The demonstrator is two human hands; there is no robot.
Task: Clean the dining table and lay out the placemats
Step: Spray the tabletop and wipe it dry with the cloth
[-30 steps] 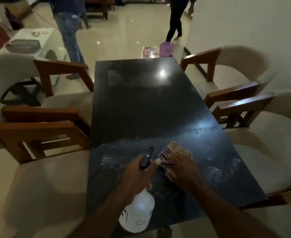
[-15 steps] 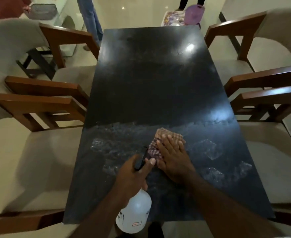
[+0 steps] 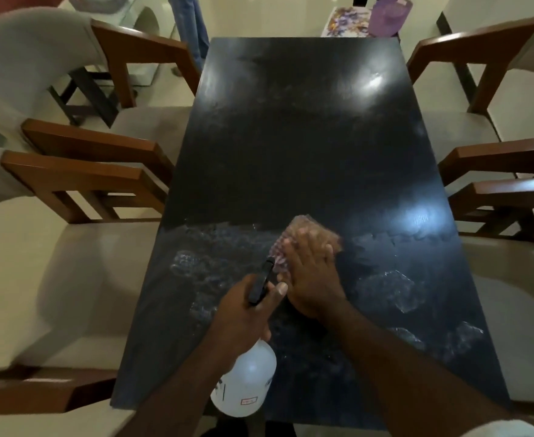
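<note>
A black dining table [image 3: 291,146] fills the middle of the view, its near half streaked with wet patches. My right hand [image 3: 313,279] lies flat, fingers straight, pressing a checked cloth [image 3: 310,228] onto the tabletop. My left hand [image 3: 243,313] grips the neck and black trigger of a white spray bottle [image 3: 246,380] held over the near edge, beside the right hand. The cloth is blurred with motion.
Wooden-armed chairs with cream cushions stand along both sides: left chairs [image 3: 79,184] and right chairs [image 3: 505,171]. Beyond the far end lie a patterned mat [image 3: 347,22] and a purple bag [image 3: 388,14] on the floor, and a person's legs [image 3: 190,26] stand at the far left.
The right hand has slid the cloth over the wet surface, ending slightly further right. The camera has tilted down over the table. The left hand still holds the bottle.
</note>
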